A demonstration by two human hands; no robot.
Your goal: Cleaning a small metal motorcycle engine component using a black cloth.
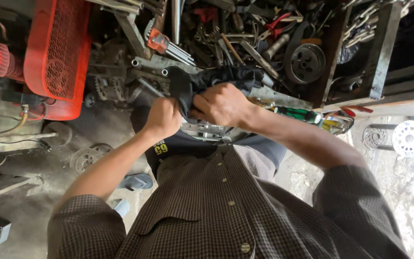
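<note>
Centre of frame: both hands are closed on a black cloth (202, 81). The left hand (163, 117) is fisted at the cloth's lower left end, fingers curled shut around it. The right hand (221, 103), just beside and slightly above, is clamped on the cloth's middle, thumb and fingers pinching the fabric. The hands are close together, nearly touching. The free part of the cloth runs up and right from the right hand and lies over the near edge of the tabletop (283, 98).

Upper centre and upper right: the tabletop carries a dense heap of hand tools, among them a grey pulley wheel (305, 61) and a set of hex keys in an orange holder (161, 42). A green-handled screwdriver (299, 113) lies at the tabletop edge, right of the right hand.

Upper left: a red mesh machine guard (56, 52). Lower left: concrete floor (49, 163) with small wheels and parts lying on it.
</note>
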